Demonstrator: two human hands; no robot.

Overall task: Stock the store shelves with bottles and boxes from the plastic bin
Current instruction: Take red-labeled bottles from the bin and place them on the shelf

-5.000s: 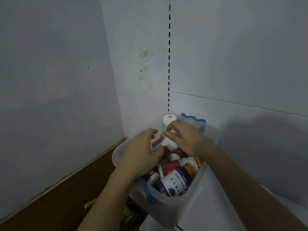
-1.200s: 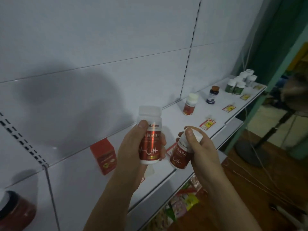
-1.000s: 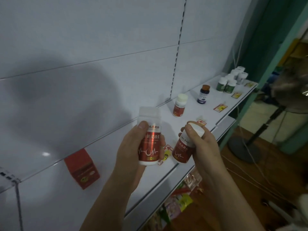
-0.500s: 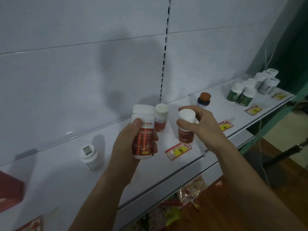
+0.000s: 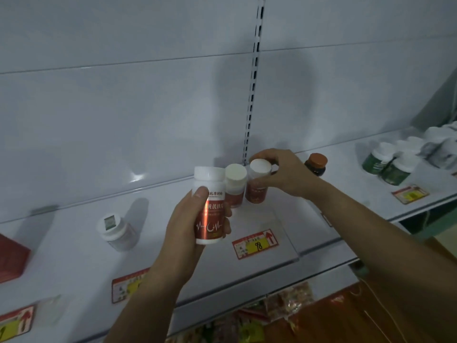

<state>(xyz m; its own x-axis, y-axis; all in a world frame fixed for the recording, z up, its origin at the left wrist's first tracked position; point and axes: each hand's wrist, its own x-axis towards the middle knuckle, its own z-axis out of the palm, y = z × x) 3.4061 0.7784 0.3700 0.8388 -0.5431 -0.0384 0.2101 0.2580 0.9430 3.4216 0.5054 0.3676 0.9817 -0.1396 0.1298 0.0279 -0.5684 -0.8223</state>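
Head view: right hand point(image 5: 286, 173) pinching a red bottle point(image 5: 257, 184) by its cap should seat it flat just beside its shelved twin point(image 5: 235, 185), while left hand point(image 5: 190, 219) grips another bottle point(image 5: 210, 209).

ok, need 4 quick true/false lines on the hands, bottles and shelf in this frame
1. The left hand holds a red-label bottle clear of the shelf. True.
2. The right hand is empty. False: it grips a small bottle by its cap, beside a matching bottle.
3. An orange-capped bottle stands right of the right hand. True.
4. The price tag marked 98 hangs on the back wall. False: it lies on the shelf.
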